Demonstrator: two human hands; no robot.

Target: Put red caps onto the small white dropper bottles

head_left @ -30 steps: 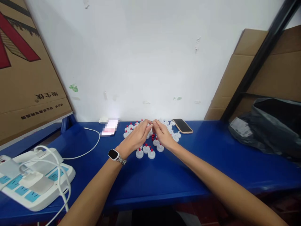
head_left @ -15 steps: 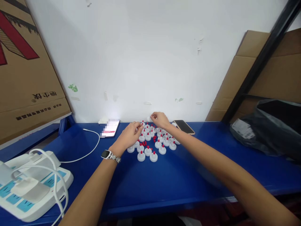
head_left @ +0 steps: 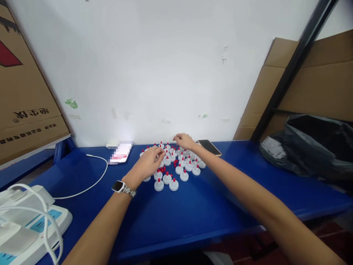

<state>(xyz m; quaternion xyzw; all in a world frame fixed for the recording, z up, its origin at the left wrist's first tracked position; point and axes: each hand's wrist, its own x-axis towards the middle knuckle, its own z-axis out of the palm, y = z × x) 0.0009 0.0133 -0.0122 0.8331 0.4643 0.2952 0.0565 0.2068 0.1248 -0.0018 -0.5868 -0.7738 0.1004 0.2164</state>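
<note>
A cluster of small white caps with red tips (head_left: 174, 184) stands on the blue table (head_left: 193, 209), with loose red plugs (head_left: 162, 169) among them. My left hand (head_left: 146, 164), a watch on its wrist, hovers over the cluster's left side with its fingertips pinched together near the caps. My right hand (head_left: 185, 141) reaches to the cluster's back edge, fingers also pinched. What either hand holds is too small to make out.
A dark phone (head_left: 209, 147) lies right of the caps, and a lit phone (head_left: 120, 154) with a white cable (head_left: 91, 184) lies to the left. A white power strip (head_left: 27, 224) sits front left, a black bag (head_left: 311, 147) right. Cardboard (head_left: 311, 84) leans behind.
My hands, together over the caps a second ago, have parted: the right moved to the back of the cluster, the left drew to its left side. The view shifted right.
</note>
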